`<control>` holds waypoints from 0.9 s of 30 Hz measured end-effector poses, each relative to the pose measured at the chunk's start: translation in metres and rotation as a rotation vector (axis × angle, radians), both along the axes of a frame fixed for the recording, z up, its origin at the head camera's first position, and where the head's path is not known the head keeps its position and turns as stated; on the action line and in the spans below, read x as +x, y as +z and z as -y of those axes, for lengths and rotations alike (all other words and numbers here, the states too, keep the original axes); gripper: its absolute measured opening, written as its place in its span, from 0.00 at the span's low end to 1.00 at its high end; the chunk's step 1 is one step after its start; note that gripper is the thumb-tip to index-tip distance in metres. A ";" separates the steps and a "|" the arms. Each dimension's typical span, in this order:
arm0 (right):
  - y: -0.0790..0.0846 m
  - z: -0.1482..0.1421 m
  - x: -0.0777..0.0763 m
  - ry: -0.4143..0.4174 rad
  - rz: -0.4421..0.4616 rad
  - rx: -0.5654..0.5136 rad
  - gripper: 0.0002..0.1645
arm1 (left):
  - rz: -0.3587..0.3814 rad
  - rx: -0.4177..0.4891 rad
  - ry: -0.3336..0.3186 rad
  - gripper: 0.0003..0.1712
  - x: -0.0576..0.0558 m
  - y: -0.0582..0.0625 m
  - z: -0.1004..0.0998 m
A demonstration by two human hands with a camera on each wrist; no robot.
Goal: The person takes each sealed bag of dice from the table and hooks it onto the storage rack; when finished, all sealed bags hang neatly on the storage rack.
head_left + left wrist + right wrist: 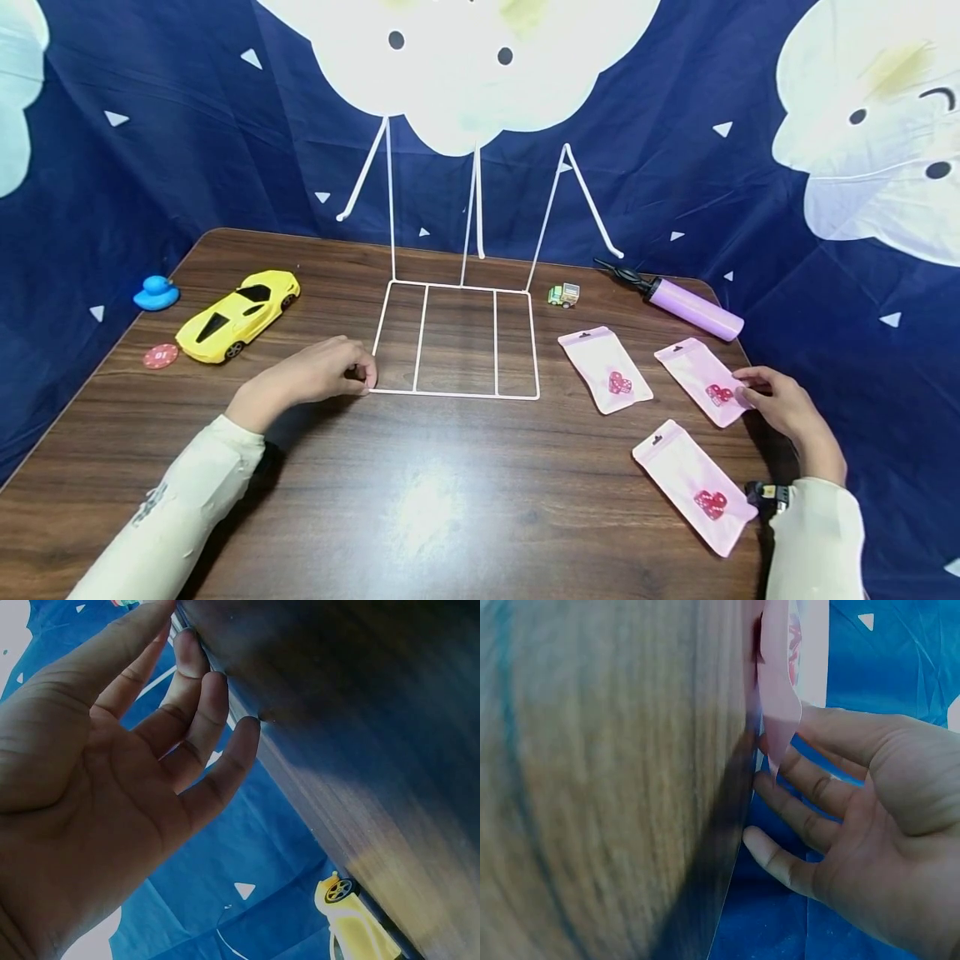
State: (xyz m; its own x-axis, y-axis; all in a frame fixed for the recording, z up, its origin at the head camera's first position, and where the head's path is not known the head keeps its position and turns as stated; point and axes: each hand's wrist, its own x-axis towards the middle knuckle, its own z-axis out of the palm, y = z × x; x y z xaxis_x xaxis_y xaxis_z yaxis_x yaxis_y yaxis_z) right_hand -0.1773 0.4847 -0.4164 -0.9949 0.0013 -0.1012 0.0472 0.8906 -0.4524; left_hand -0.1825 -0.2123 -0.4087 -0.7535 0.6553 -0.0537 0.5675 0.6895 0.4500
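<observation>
A white wire rack (456, 394) with several upright hooked prongs at its back lies on the wooden table. At its front left corner, the thumb and index finger of my left hand (322, 372) pinch the wire; in the left wrist view the other fingertips (244, 735) rest at the tabletop. On the right, my right hand (791, 410) pinches the lower right corner of a pink zip pouch (693, 367) with red dice showing. The right wrist view has that pouch (778, 712) on edge, its corner between thumb and fingers.
Two more pink pouches, one nearer the rack (596, 358) and one in front (678, 462), lie flat. A purple hand pump (693, 308) and a tiny toy truck (563, 295) are behind. At left are a yellow toy car (243, 315), blue duck (156, 294) and red chip (161, 357).
</observation>
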 end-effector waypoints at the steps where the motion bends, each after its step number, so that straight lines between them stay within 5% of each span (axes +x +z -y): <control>1: 0.000 0.000 0.000 -0.009 0.006 -0.004 0.18 | 0.002 0.001 0.000 0.13 0.000 0.000 0.000; 18: 0.001 0.005 0.005 -0.082 -0.019 -0.001 0.14 | 0.003 0.000 -0.003 0.13 0.000 -0.003 0.000; 27: 0.003 0.009 0.006 -0.104 -0.116 -0.005 0.12 | 0.002 0.000 -0.005 0.13 0.000 0.001 -0.001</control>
State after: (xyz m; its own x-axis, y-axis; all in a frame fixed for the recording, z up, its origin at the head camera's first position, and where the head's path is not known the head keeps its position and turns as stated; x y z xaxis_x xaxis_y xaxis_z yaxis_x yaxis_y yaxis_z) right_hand -0.1708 0.4755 -0.4136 -0.9944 0.1049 0.0145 0.0862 0.8812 -0.4647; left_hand -0.1821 -0.2114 -0.4082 -0.7501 0.6590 -0.0555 0.5699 0.6867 0.4512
